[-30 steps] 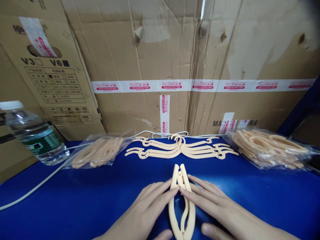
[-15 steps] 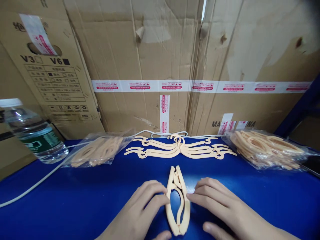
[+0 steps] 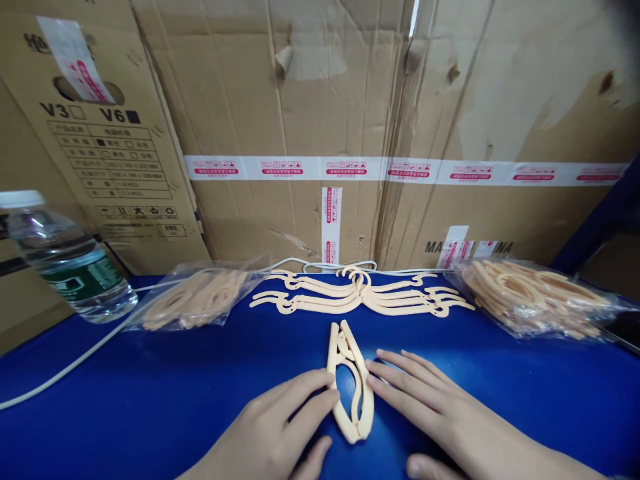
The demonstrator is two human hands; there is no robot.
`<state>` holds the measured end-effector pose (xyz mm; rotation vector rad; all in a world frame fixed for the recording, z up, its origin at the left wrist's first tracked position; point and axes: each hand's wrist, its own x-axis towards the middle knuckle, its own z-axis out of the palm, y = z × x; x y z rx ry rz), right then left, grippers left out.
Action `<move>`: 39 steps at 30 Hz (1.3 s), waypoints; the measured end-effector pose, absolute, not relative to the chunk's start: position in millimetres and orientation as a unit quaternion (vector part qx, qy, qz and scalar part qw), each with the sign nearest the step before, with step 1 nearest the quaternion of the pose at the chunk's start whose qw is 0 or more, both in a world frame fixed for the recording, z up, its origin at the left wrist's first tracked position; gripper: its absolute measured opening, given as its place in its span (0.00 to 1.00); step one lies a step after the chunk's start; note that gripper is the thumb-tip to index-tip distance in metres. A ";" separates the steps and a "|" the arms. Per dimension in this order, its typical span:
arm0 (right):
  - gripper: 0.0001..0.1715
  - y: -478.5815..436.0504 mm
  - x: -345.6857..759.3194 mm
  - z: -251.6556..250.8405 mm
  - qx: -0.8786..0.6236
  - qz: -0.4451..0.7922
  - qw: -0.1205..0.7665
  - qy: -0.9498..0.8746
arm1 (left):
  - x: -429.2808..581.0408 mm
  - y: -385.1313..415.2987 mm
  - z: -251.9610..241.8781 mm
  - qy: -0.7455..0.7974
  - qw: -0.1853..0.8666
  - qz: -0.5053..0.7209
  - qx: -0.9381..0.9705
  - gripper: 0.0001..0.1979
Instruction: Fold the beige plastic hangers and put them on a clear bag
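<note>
A folded cream plastic clothes hanger (image 3: 367, 403) lies on the blue table between my hands, its two arms closed up side by side and the curved hook folded inside. My left hand (image 3: 280, 420) rests its fingertips against the hanger's left arm, thumb apart. From the other side, the stretched fingers of my right hand (image 3: 425, 400) touch the right arm. Neither hand wraps around it. Beyond them, several unfolded hangers (image 3: 325, 305) of the same kind lie overlapped, with their hooks bunched at the middle.
Clear plastic bags of folded hangers lie to the left (image 3: 200, 300) and right (image 3: 530, 293). A water bottle (image 3: 75, 267) stands at the far left, near a white cable (image 3: 80, 363). Cardboard boxes (image 3: 280, 220) wall off the back. A dark flat object (image 3: 623, 330) sits at the right edge.
The folded hanger has shifted slightly away from me and to the left, tilting a little. My right hand has moved left with it, fingers straighter. My left hand stays at its side.
</note>
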<state>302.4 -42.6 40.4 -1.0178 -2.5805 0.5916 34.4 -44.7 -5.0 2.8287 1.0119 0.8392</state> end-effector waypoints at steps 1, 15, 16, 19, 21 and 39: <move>0.34 -42.5 302.3 41.3 -0.355 0.212 0.145 -0.899 | 34.6 -45.5 -1.6 0.330 0.007 0.255 0.909 0.21; 0.40 -37.8 311.0 40.3 -0.326 0.222 0.073 -0.916 | 32.6 -47.6 13.0 0.337 -0.034 0.159 0.927 0.27; 0.41 -37.2 311.2 39.9 -0.331 0.212 0.063 -0.917 | 32.5 -47.5 15.0 0.337 -0.034 0.150 0.929 0.28; 0.43 -37.0 312.5 38.2 -0.332 0.189 0.055 -0.923 | 32.5 -45.7 20.3 0.336 -0.027 0.134 0.932 0.26; 0.43 -37.7 313.1 37.5 -0.330 0.173 0.058 -0.926 | 31.6 -44.8 22.8 0.343 -0.028 0.134 0.929 0.25; 0.41 -36.1 310.4 43.4 -0.323 0.174 0.005 -0.930 | 30.5 -43.3 5.4 0.369 -0.048 0.182 0.910 0.23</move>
